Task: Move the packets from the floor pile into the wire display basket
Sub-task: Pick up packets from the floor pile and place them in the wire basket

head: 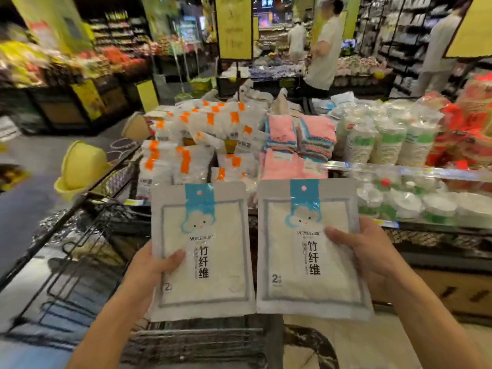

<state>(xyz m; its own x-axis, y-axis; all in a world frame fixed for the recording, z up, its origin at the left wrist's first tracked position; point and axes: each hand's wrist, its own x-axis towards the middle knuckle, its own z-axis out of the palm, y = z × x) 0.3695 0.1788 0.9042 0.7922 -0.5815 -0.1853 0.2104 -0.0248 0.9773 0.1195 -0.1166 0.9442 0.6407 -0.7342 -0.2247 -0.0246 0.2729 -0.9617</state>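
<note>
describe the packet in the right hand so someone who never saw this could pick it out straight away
Start at the wire display basket heaped with orange-labelled packets, then come down to the two flat white packets held up side by side in front of it. The right-hand packet is gripped at its edge by the right hand. Unlike the left-hand packet, its large "2" shows fully.

Two blue-topped packets (202, 251) (one per hand), roughly ten orange-tagged packets (186, 145), three bystanders (323, 46).
</note>
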